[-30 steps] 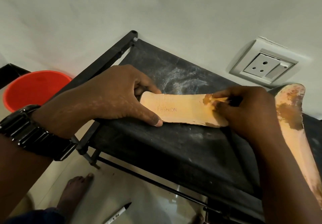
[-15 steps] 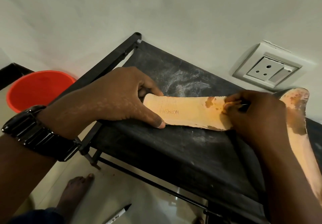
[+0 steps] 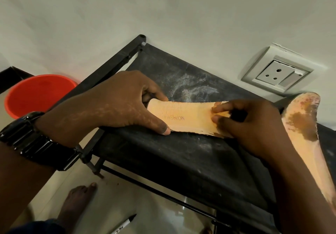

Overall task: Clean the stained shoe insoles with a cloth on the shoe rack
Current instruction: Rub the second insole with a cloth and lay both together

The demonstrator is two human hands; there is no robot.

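Head view: the insole (image 3: 185, 117), stamped FASHION, lies flat on the dusty black top of the shoe rack (image 3: 181, 161).

The left hand (image 3: 116, 104) grips its heel end, thumb on the near edge and fingers curled over the far edge. Same grip as a second ago.

The right hand (image 3: 254, 128) pinches a small dark cloth (image 3: 238, 114), mostly hidden, against the toe half. It has slid left toward the lettering and now covers the brown blotch that was visible a second ago.

The second insole (image 3: 305, 124), with a big brown stain, lies on the rack just right of that hand and hasn't moved.

A red bucket (image 3: 36, 95) is on the floor to the left, a wall socket (image 3: 276, 75) is behind the rack, and a marker (image 3: 123, 226) is on the floor below.
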